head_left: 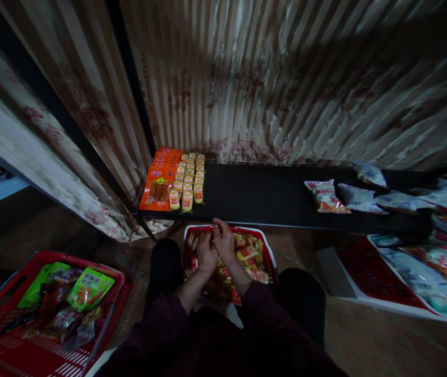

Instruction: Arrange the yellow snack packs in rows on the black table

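Note:
My left hand (206, 255) and my right hand (224, 241) meet over the red basket with a white rim (269, 250) between my knees. The fingers of both hands are bent and drawn together, tips toward the basket's far rim. Whatever lies between them is hidden by the hands and the dim light. Small clear-wrapped snack packs (247, 253) with yellow and red labels fill the basket around my wrists. Just beyond, on the black shelf (250, 193), rows of small wrapped snack packs (187, 180) stand beside orange snack bags (160, 180).
At lower left a red basket (113, 293) holds green pouches (89, 289) and other packs. Several snack bags (327, 197) lie along the shelf's right part. Below them a box (349, 277) of large bags juts out. A dark shelf post (132, 78) rises at left before the curtain (247, 78).

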A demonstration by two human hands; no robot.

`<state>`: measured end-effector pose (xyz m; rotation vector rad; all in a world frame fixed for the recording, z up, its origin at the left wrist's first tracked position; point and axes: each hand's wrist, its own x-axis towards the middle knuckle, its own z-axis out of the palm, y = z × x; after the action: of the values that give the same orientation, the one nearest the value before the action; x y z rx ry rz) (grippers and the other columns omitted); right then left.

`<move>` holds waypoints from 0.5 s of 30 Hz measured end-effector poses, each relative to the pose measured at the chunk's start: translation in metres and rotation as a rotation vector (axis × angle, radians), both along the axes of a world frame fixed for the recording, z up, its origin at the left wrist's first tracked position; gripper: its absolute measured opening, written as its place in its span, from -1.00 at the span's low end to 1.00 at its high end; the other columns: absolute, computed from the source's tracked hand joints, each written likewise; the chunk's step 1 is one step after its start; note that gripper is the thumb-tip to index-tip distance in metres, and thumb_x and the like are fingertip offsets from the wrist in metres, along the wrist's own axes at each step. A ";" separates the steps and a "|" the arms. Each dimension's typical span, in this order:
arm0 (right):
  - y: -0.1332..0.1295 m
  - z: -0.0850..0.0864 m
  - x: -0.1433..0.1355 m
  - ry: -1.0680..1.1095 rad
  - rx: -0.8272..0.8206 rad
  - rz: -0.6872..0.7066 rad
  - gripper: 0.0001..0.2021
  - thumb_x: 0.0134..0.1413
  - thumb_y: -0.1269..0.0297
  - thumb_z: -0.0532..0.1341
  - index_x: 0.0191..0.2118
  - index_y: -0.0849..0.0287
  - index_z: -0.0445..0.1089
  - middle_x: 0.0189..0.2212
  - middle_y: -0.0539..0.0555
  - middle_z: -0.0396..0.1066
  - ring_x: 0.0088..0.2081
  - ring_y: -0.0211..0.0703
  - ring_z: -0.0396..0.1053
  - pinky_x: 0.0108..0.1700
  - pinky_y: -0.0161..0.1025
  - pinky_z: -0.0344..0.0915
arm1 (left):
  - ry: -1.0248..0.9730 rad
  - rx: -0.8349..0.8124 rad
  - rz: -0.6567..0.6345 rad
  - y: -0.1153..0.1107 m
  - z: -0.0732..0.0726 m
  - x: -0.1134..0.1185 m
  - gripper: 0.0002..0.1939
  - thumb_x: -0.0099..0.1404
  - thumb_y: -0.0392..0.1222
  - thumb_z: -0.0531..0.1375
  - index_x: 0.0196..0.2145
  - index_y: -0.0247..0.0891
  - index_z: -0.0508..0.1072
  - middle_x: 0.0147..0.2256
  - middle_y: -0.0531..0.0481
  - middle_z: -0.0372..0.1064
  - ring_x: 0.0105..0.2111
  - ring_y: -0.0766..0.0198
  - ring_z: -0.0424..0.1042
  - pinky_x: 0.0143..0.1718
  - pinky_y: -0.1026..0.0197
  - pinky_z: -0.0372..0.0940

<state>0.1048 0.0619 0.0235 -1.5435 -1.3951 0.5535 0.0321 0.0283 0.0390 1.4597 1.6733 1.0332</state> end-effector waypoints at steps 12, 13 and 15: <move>-0.022 -0.059 0.035 -0.110 -0.232 -0.091 -0.64 -0.01 0.44 0.01 -0.12 0.20 0.42 -0.18 0.17 0.47 -0.06 -0.09 0.37 0.08 -0.11 0.23 | -0.061 -0.346 0.029 -0.005 -0.058 0.016 -0.53 0.07 -0.53 0.05 -0.03 -0.39 0.37 0.01 -0.25 0.36 0.03 0.19 0.33 0.09 0.17 0.15; -0.021 -0.061 0.037 -0.115 -0.258 -0.084 -0.64 -0.01 0.45 0.01 -0.11 0.21 0.42 -0.17 0.17 0.46 -0.05 -0.09 0.37 0.09 -0.11 0.23 | -0.061 -0.360 0.030 -0.005 -0.062 0.017 -0.51 0.08 -0.52 0.05 -0.01 -0.39 0.35 0.02 -0.26 0.35 0.04 0.18 0.32 0.09 0.17 0.15; -0.021 -0.064 0.040 -0.122 -0.315 -0.065 -0.65 0.00 0.44 0.03 -0.09 0.21 0.41 -0.16 0.17 0.46 -0.04 -0.09 0.37 0.09 -0.14 0.24 | -0.058 -0.386 0.023 -0.003 -0.067 0.018 -0.50 0.09 -0.51 0.04 0.03 -0.38 0.33 0.04 -0.25 0.34 0.06 0.19 0.31 0.11 0.17 0.13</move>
<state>0.1450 0.0407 -0.0406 -1.8943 -1.3915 0.6738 0.0496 0.0252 -0.0280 1.1500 1.7352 0.7063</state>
